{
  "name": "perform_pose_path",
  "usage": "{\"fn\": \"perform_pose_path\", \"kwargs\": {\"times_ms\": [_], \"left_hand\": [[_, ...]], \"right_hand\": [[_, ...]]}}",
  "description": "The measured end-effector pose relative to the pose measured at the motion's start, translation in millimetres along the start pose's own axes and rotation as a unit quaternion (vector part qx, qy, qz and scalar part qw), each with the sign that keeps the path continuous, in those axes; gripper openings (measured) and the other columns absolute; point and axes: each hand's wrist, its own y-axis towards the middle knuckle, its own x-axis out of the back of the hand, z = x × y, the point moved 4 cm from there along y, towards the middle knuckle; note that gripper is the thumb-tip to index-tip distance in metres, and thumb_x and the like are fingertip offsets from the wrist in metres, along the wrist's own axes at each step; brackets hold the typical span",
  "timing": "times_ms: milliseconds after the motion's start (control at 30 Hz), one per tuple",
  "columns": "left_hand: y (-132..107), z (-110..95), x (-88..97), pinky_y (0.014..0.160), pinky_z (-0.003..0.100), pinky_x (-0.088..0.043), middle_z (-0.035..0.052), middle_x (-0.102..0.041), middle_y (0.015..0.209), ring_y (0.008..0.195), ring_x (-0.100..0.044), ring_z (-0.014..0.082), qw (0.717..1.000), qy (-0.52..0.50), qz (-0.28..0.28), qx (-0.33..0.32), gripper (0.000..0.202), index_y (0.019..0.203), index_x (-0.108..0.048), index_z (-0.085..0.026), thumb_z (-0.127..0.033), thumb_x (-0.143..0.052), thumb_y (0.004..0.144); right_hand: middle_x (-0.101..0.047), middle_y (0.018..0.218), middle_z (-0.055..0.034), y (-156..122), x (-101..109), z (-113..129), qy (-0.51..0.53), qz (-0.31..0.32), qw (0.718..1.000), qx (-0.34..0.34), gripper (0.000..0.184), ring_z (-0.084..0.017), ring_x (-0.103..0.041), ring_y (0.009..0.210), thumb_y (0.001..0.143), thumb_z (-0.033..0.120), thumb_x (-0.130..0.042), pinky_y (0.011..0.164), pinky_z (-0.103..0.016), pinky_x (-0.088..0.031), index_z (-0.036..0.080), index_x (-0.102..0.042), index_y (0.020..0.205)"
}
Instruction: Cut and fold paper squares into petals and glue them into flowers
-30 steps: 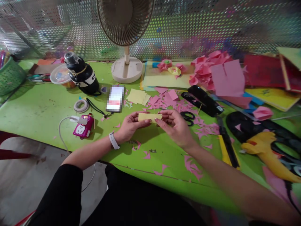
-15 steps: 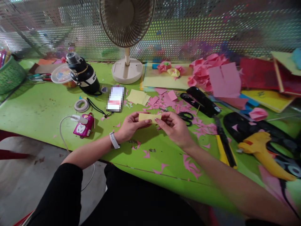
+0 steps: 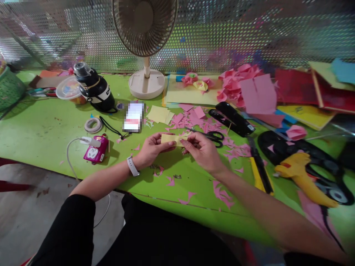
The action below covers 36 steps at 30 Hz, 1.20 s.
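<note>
Green bench (image 3: pixel 41 135) supports all items. Left hand (image 3: pixel 151 149) and right hand (image 3: pixel 203 153) grip one yellow paper strip (image 3: pixel 168 137) above it: fingers closed on opposite ends, thumbs on the near face. One pair of black scissors (image 3: pixel 208 136) lies just beyond the right hand; one black stapler (image 3: pixel 235 120) lies behind the scissors. One round tub (image 3: pixel 66 88) contains multicoloured pieces, beside one black bottle (image 3: pixel 95 90). One green basket (image 3: pixel 12 92) holds slender items. One fan (image 3: pixel 146 87) stands before a perforated screen (image 3: pixel 227 40).
</note>
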Motion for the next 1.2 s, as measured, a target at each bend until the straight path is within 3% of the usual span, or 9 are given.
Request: {"fn": "perform_pose_path", "kwargs": {"times_ms": [200,300,500,933,1200], "left_hand": [[4.0,-6.6,3.3,0.08,0.028,-0.057,0.0081,-0.077,0.088,0.077,-0.073,0.0136,0.996,0.074,0.038,0.034,0.046,0.1,-0.066,-0.009,-0.021,-0.089,0.062],[4.6,-10.9,4.8,0.084,0.031,-0.058,0.0087,-0.077,0.086,0.079,-0.074,0.015,0.993,0.103,0.054,0.028,0.049,0.108,-0.065,-0.009,-0.02,-0.087,0.065],[0.2,-13.2,1.0,0.085,0.033,-0.059,0.0089,-0.076,0.083,0.081,-0.075,0.0179,0.986,0.151,0.077,-0.001,0.058,0.126,-0.059,-0.009,-0.021,-0.082,0.074],[4.6,-12.7,5.3,0.078,0.029,-0.059,0.0067,-0.075,0.078,0.076,-0.075,0.0173,0.978,0.198,0.051,-0.034,0.064,0.13,-0.054,-0.01,-0.024,-0.082,0.073],[6.6,-22.7,7.9,0.08,0.03,-0.06,0.0071,-0.076,0.08,0.079,-0.075,0.0178,0.987,0.153,0.04,-0.037,0.063,0.127,-0.055,-0.01,-0.023,-0.083,0.073]], "right_hand": [[-0.062,0.071,0.0007,0.9,8.9,-0.3,-0.004,-0.004,1.0,0.0,0.031,-0.012,-0.06,0.059,0.081,0.05,-0.074,0.051,-0.024,-0.053,0.021,-0.062,0.08],[-0.061,0.069,0.0011,0.8,10.7,2.2,0.008,-0.007,1.0,-0.012,0.031,-0.011,-0.06,0.058,0.081,0.048,-0.075,0.05,-0.023,-0.053,0.021,-0.062,0.078],[-0.07,0.08,-0.0043,-0.9,1.4,4.6,0.041,0.075,0.992,-0.092,0.032,-0.013,-0.064,0.061,0.078,0.045,-0.078,0.052,-0.026,-0.057,0.017,-0.07,0.094],[-0.075,0.081,-0.0074,2.3,7.1,-1.0,-0.019,0.14,0.981,-0.129,0.032,-0.012,-0.067,0.056,0.079,0.047,-0.076,0.049,-0.024,-0.054,0.015,-0.07,0.084],[-0.077,0.088,-0.0087,5.1,30.7,6.1,-0.031,0.135,0.979,-0.148,0.025,-0.014,-0.069,0.059,0.082,0.04,-0.073,0.056,-0.029,-0.058,0.017,-0.071,0.089]]}}
